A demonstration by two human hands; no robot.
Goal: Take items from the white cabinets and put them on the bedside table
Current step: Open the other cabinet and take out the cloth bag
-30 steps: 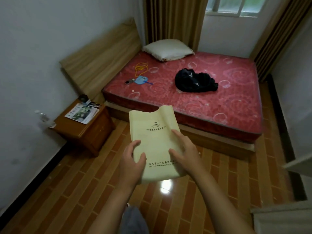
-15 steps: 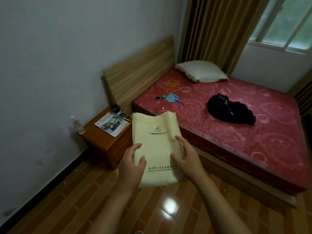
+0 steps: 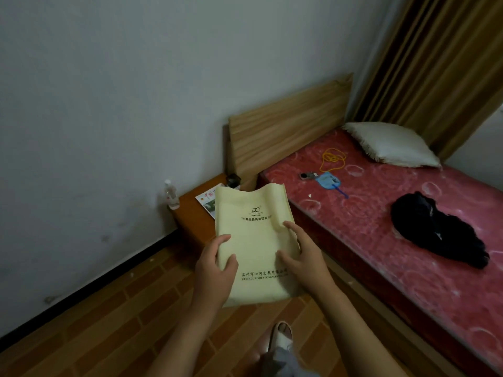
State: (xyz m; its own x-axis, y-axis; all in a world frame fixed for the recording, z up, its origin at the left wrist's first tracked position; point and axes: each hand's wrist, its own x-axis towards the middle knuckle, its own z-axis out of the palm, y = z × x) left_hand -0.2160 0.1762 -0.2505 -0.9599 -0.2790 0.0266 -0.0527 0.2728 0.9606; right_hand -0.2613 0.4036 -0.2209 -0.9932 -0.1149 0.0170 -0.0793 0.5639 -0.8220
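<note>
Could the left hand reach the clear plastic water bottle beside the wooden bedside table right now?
Probably not yet. The left hand is shut on the pale yellow fabric bag, and the clear plastic water bottle stands by the wall, beyond the wooden bedside table.

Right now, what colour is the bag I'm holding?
Pale yellow bag with dark printed lettering, held by left hand and right hand; the head view shows it.

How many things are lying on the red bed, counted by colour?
White: 1, the pillow
Black: 1, the cloth heap
Orange: 1, the cord
Blue: 1, the little fan
Grey: 1, a small gadget
Total: 5
</note>
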